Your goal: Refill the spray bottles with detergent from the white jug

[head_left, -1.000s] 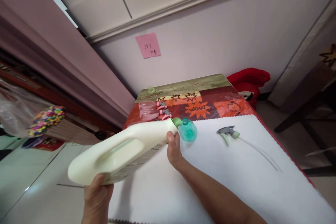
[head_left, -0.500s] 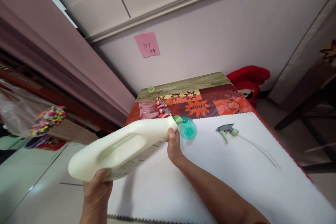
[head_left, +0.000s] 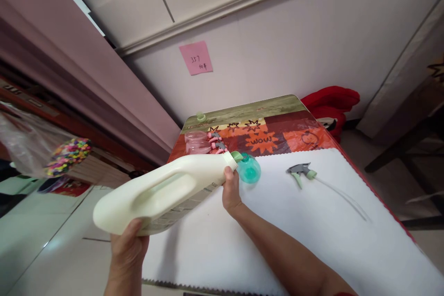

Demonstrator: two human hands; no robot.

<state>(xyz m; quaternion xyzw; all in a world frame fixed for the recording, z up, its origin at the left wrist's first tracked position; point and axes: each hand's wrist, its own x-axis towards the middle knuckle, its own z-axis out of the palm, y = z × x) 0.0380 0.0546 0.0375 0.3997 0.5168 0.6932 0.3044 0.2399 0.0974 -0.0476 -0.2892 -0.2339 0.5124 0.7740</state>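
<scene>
A large cream plastic jug [head_left: 194, 171] with a moulded handle is held tilted almost level over the table. My left hand [head_left: 130, 243] grips its base end from below. Around the neck, my right hand [head_left: 231, 189] is closed, thumb on top. The jug's green pouring spout [head_left: 237, 156] points at the mouth of a teal translucent bottle [head_left: 249, 170] standing on the white sheet. Whether liquid is flowing I cannot tell. A grey and green spray trigger [head_left: 301, 171] with a long clear tube lies to the right of the bottle.
Two pink spray bottles [head_left: 199, 142] lie behind the jug's neck. A light green cap [head_left: 201, 116] sits at the table's far left corner. The white sheet [head_left: 312, 236] covers the table's near part. A red plush toy [head_left: 329, 106] is behind the far right edge.
The jug's base end has risen very slightly, with both hands keeping their hold. The whole view has shifted a little; the bottle and spray trigger stay in place.
</scene>
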